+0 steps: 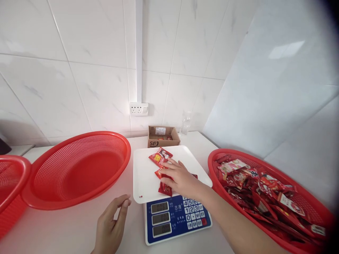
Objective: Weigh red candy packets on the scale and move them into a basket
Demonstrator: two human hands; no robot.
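My right hand (181, 178) reaches over the white pan (144, 176) of a digital scale, palm down with its fingers spread. Beneath and beside those fingers lie several small red snack packets (160, 156), partly covered by the hand; whether it touches them I cannot tell. My left hand (112, 220) is by the scale's front left, thumb and fingertips drawn together, with nothing visible between them. On the scale's blue panel (178, 234) are number keys and three displays (161, 217). Tiny red bits (141, 196) sit near the pan's front left corner.
At right stands a red basket (215, 155) heaped with red packets (262, 190). A red basket (79, 173) with a bare bottom is at left, another (13, 162) beyond it. Behind the pan are a cardboard box (166, 143) and a clear plastic bottle (185, 125), near the tiled wall.
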